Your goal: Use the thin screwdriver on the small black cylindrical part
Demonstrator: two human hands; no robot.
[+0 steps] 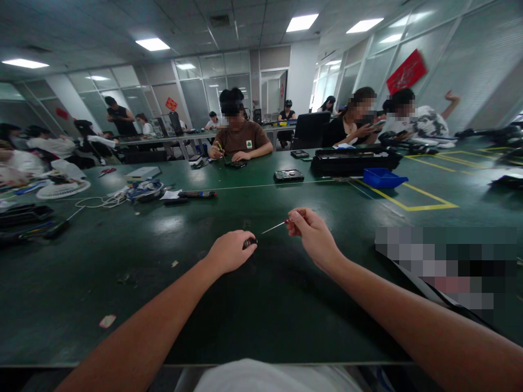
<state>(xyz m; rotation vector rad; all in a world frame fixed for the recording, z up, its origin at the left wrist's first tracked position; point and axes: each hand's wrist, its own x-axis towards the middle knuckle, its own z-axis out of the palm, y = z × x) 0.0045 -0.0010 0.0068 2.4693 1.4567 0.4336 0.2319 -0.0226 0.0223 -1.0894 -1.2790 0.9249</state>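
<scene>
The right hand (307, 231) pinched a slim screwdriver (273, 227); left of that grip, the left hand (233, 249) clasped a black object (249, 243). Alignment, seemingly underway, demanded steadiness.

Only view: head-worn, facing forward and down across green table (253, 318). Wide framing. Ceiling (186, 19) along top edge, wearer's white clothing (269, 377) bottom center. Left hand (231, 250) and right hand (314, 234) near, mid-frame; back wall (275, 53) far, upper center.
</scene>
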